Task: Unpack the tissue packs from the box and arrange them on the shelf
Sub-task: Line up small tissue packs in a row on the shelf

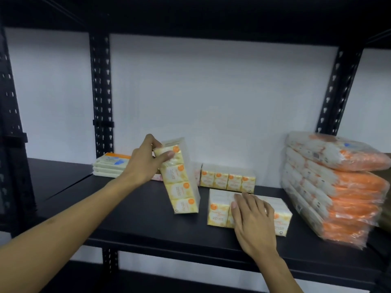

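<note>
My left hand [146, 163] grips the top end of a yellow tissue pack [179, 182] that stands tilted on its end on the black shelf [137, 220]. To its right, my right hand [251, 220] rests with spread fingers on a second yellow tissue pack [220, 206] lying flat near the shelf's front. Behind that one, a third yellow pack [227, 180] stands against the white back wall. The box is not in view.
A tall stack of orange-and-white wrapped tissue bundles [336, 191] fills the shelf's right end. Flat cream tissue packs [110, 167] lie at the back left. Black perforated uprights [101, 98] stand behind, and another shelf board hangs overhead.
</note>
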`<state>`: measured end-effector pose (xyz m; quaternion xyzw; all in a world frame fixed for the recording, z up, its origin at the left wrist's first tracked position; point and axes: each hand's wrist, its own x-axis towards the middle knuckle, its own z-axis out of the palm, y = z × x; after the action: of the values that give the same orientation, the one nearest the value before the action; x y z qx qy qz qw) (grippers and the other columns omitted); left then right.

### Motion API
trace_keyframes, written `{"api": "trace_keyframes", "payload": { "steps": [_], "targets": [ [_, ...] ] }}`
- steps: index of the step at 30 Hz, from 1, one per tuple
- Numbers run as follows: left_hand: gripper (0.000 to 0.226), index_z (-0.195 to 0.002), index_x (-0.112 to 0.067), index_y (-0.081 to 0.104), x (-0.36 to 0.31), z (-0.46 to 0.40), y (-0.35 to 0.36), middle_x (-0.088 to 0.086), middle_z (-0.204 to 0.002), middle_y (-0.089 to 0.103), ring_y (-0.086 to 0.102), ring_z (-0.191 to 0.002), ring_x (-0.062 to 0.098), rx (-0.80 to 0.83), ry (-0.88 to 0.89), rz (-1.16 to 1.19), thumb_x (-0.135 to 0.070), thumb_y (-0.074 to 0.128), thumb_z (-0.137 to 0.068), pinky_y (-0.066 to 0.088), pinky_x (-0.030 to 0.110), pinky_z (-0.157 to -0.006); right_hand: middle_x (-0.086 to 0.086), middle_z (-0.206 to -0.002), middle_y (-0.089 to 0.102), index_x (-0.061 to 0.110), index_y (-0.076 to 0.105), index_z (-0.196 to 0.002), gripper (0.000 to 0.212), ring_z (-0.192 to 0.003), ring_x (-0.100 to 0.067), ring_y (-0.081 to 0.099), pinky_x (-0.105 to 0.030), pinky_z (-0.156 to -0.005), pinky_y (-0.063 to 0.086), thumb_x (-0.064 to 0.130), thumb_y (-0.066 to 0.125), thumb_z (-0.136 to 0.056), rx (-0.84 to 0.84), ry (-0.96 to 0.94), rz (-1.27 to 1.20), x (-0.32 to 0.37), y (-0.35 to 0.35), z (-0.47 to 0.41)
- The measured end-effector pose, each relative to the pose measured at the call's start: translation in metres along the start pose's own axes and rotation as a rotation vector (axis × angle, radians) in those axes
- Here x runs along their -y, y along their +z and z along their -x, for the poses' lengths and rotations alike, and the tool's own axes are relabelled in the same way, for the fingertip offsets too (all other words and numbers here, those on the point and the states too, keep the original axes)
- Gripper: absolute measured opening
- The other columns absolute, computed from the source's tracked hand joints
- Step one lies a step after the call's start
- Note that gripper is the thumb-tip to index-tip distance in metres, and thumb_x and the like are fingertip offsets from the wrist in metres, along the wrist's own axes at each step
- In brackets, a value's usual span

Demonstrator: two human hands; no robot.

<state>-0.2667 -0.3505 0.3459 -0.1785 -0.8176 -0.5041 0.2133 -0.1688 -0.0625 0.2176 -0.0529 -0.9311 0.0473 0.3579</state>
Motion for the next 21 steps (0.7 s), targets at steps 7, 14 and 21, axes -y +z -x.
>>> {"api": "trace_keyframes", "payload": {
  "steps": [7, 14, 21],
  "targets": [
    [0.045, -0.15, -0.044, 0.038, -0.006, -0.015, -0.013, -0.009, -0.147, 0.054, 0.052, -0.133, 0.02, 0.198, 0.294, -0.474, -0.04, 0.045, -0.105, 0.046, 0.043, -0.106, 0.004, -0.133, 0.061, 0.023, 0.061, -0.13, 0.055, -0.127, -0.017, 0.051, -0.043, -0.109, 0.033, 0.047, 0.018, -0.106, -0.018, -0.002, 0.004, 0.001, 0.001, -0.001],
    [0.067, -0.143, -0.04, 0.048, -0.002, -0.007, -0.018, -0.009, -0.116, 0.069, 0.063, -0.108, 0.02, 0.05, 0.172, -0.497, -0.056, 0.073, -0.083, 0.053, 0.04, -0.088, 0.006, -0.141, 0.054, 0.028, 0.057, -0.134, 0.067, -0.134, -0.015, 0.043, -0.04, -0.114, 0.025, 0.072, 0.022, -0.097, 0.014, -0.002, -0.015, -0.004, 0.002, 0.0],
    [0.061, -0.139, -0.021, 0.052, 0.064, 0.03, -0.028, 0.002, -0.115, 0.065, 0.063, -0.097, 0.012, -0.007, -0.174, -0.122, -0.034, 0.079, -0.086, 0.05, 0.023, -0.077, 0.005, -0.142, 0.053, 0.03, 0.057, -0.135, 0.076, -0.132, -0.018, 0.045, -0.041, -0.111, 0.026, 0.083, 0.036, -0.085, 0.042, -0.017, 0.025, -0.007, 0.007, -0.004]
  ]
}}
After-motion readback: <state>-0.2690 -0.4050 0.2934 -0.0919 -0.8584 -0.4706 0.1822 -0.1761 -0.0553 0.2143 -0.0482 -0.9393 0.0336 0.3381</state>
